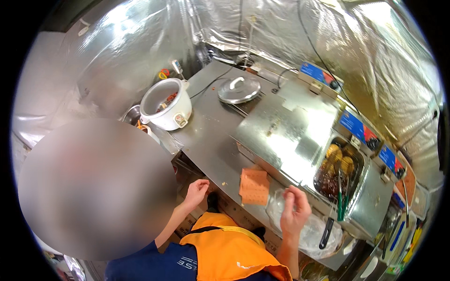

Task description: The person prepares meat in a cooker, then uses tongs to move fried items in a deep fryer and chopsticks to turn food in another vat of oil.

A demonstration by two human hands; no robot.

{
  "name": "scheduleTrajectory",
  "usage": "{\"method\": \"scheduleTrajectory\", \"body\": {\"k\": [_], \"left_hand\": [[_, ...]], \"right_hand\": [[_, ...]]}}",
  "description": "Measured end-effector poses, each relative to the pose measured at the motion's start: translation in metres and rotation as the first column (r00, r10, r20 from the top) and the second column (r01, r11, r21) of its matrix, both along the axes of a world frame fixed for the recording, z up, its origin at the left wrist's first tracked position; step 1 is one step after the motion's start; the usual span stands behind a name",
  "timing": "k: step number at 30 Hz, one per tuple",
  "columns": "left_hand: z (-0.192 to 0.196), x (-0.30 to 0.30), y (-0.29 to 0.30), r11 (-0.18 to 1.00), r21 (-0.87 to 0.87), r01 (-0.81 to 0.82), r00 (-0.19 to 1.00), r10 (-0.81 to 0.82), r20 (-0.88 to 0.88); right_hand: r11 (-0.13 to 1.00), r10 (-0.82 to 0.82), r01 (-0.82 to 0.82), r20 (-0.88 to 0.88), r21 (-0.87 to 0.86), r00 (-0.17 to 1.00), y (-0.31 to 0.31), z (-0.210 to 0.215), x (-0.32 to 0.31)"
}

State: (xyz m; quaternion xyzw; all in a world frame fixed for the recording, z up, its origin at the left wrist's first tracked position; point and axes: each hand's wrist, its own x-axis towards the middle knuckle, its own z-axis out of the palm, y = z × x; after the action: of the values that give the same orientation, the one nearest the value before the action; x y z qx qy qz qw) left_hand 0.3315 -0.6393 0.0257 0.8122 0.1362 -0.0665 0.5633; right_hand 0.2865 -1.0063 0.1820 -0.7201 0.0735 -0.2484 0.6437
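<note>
My left hand point(197, 193) hovers just off the near edge of the steel counter, its fingers curled together; whatever they may hold is too small to make out. My right hand point(295, 211) is over a clear plastic bag point(316, 241) at the counter's front, thumb and fingers pinched, and I cannot see what is between them. A stack of orange perforated sheets point(254, 187) lies between my hands, nearer the right one. Beside the right hand, a black-handled utensil point(326, 233) rests over the bag.
A steel food warmer point(290, 131) stands behind; its uncovered pan point(362, 171) holds round food in dark broth, with green-handled tongs point(341, 199). A white rice cooker point(176, 112) and a pot lid point(239, 90) are farther back. A large blur hides the left side.
</note>
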Motion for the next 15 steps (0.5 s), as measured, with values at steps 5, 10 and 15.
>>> {"method": "scheduleTrajectory", "body": {"k": [5, 10, 15], "left_hand": [[0.005, 0.097, 0.102, 0.929, 0.321, -0.185, 0.904, 0.033, 0.425], [0.007, 0.217, 0.192, 0.748, 0.467, -0.472, 0.705, 0.002, 0.709], [-0.031, 0.274, 0.234, 0.766, 0.522, -0.375, 0.774, -0.051, 0.631]], "right_hand": [[0.927, 0.332, -0.341, -0.082, -0.153, 0.94, 0.133, 0.026, 0.117], [0.727, 0.529, -0.509, -0.095, -0.461, 0.843, 0.328, 0.004, 0.287], [0.376, 0.487, -0.442, -0.232, -0.814, 0.842, 0.491, -0.034, 0.427]]}}
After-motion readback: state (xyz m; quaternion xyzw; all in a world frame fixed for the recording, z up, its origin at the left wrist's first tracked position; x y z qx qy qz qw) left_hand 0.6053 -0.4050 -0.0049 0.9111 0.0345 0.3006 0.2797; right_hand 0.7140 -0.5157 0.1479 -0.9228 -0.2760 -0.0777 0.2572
